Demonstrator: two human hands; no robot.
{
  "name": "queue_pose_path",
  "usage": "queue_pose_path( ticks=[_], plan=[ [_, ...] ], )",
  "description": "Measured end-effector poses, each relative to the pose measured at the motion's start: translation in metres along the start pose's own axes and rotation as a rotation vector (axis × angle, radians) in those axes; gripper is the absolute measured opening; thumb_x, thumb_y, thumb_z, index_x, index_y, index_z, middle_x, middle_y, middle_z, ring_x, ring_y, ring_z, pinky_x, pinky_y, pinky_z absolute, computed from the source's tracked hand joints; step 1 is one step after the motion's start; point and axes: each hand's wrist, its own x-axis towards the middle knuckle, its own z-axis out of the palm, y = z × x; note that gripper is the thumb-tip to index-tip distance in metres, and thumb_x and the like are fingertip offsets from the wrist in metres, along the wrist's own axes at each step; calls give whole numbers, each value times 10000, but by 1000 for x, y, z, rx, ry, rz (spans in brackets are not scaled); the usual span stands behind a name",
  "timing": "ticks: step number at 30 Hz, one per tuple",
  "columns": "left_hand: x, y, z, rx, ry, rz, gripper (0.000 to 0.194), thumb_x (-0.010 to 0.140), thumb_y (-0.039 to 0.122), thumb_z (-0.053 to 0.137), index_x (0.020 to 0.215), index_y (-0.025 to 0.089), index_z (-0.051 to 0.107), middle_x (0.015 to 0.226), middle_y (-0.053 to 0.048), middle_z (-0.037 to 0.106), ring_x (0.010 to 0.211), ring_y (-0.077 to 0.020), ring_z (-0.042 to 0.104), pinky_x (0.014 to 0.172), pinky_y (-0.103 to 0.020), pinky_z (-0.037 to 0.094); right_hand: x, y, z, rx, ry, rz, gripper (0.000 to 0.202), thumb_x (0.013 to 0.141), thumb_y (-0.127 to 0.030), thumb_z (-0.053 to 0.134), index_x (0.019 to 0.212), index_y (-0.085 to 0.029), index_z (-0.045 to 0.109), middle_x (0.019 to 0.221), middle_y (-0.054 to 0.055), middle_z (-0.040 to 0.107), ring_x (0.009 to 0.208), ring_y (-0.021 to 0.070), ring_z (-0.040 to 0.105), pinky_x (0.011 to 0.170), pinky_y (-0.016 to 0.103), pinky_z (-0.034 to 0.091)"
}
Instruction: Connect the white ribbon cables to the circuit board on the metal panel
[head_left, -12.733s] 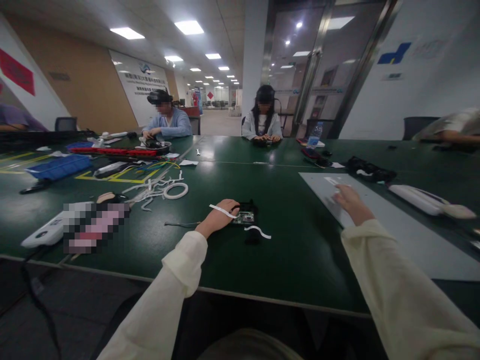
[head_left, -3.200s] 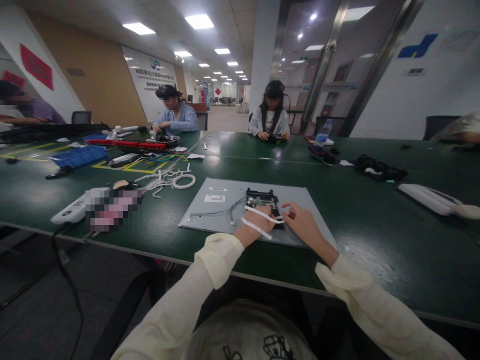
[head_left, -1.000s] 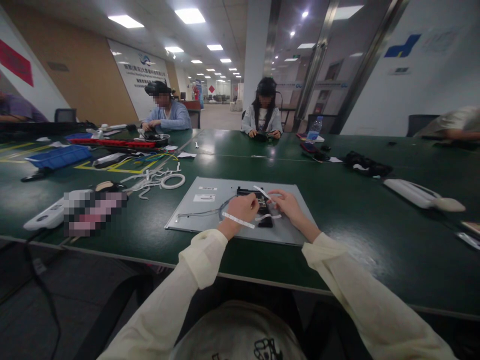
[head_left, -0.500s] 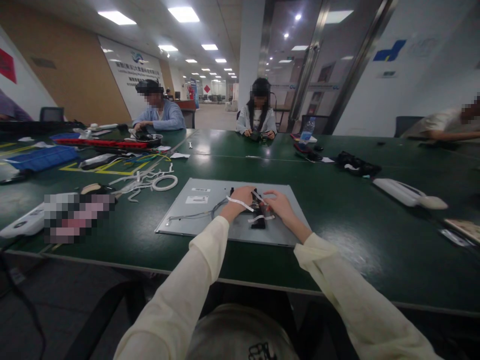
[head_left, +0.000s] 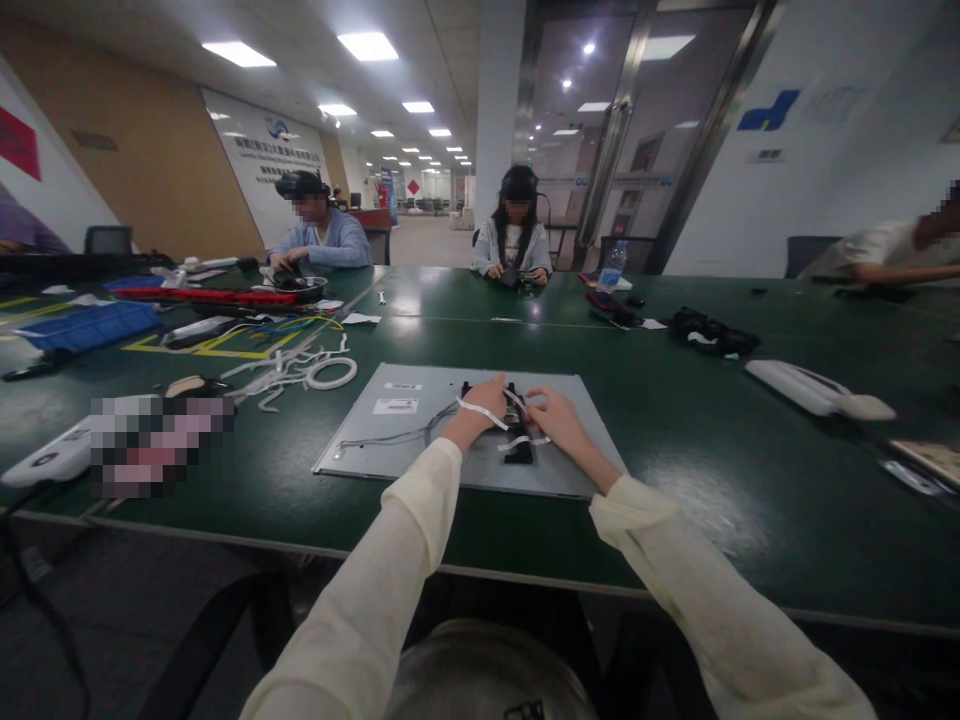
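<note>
A grey metal panel [head_left: 367, 455] lies flat on the table before me, with printed labels [head_left: 396, 406] and a thin grey cable [head_left: 390, 436] on its upper face. At its middle is a black bracket-like part [head_left: 517, 452], partly covered by my hands. My left hand [head_left: 484, 405] rests over that part with its fingers bent and closed, their tips hidden. One white strip [head_left: 480, 410] crosses the back of this hand. My right hand [head_left: 559, 418] pinches another narrow white strip [head_left: 516, 400] beside the left fingers. A third short strip [head_left: 514, 442] sticks to the black part.
Left of the panel lie loose white strips and a white tape roll [head_left: 332, 373]. Farther left are a blue tray [head_left: 90, 328] and a white device [head_left: 52, 450]. On the right lies another white device [head_left: 814, 388]. Co-workers [head_left: 514, 240] sit across the table.
My left hand has shifted slightly over the black part, its fingers reaching a little farther right. The right hand stays nearly in place, fingertips closer together. The view has moved slightly.
</note>
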Motion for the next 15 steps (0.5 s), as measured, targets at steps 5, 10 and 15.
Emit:
queue_pose_path(
  ticks=[5,10,15],
  plan=[
    [-3,4,-3,59,38,35,344,836,116,329,1163,97,435,1102,-137,583,982,-195,570,842,-292,436,1,1,4,-182,38,-99,262,732,-156,491,987,-175,546,624,-10,636,611,118,576,594,194,375],
    [-3,4,-4,107,44,65,282,845,127,337,1072,115,504,1064,-122,589,973,-197,568,870,-308,419,3,2,4,-149,58,-91,241,719,-167,497,955,-175,546,604,-11,632,601,120,578,583,193,373],
    [-3,4,-4,136,54,54,288,851,151,345,1080,138,519,1054,-106,606,976,-201,571,869,-323,413,3,2,2,23,55,0,226,704,-233,529,920,-169,550,605,-14,645,440,88,510,480,187,364]
  ],
)
